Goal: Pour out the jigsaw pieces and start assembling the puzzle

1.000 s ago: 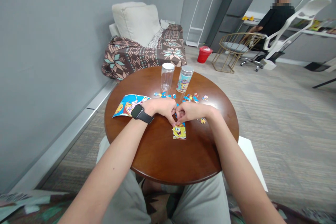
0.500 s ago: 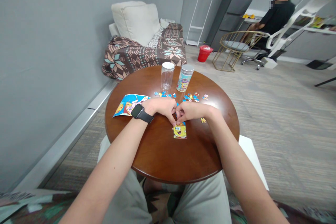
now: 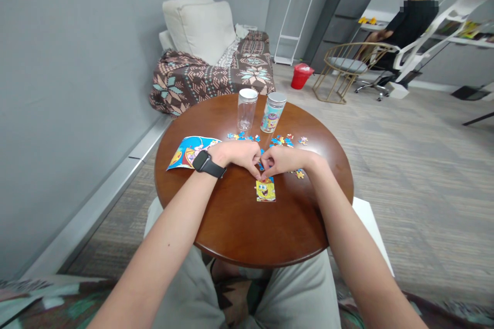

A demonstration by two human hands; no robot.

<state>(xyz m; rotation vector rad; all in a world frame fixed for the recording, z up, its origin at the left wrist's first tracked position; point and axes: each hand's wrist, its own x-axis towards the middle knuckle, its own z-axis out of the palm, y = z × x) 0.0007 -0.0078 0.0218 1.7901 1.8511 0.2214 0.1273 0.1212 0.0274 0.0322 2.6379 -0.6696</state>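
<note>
A small joined block of jigsaw puzzle (image 3: pixel 266 192), with a yellow cartoon face, lies flat on the round brown table (image 3: pixel 247 236). My left hand (image 3: pixel 247 157), below a black watch (image 3: pixel 208 164), pinches thumb to finger at the block's upper edge. Meeting it from the other side, my right hand (image 3: pixel 278 160) is closed in a similar pinch. The fingertips nearly touch over a jigsaw puzzle piece, mostly hidden by the fingers. Loose puzzle pieces (image 3: pixel 281 140) lie scattered beyond both hands. Left of my left wrist is a curled picture sheet (image 3: pixel 185 151).
Behind the pieces stand a clear jar (image 3: pixel 247 110) and a printed jar (image 3: pixel 273 113), both lidded. Past the table are a blanket-covered sofa (image 3: pixel 216 74), a red bin (image 3: pixel 301 76) and a wire-frame chair (image 3: pixel 347 67). A person (image 3: pixel 415 18) in dark clothes is at the far right.
Both hands stay pinched at the block's upper edge, with only slight finger shifts. The whole view has moved a little; the jars and loose pieces keep their places on the table.
</note>
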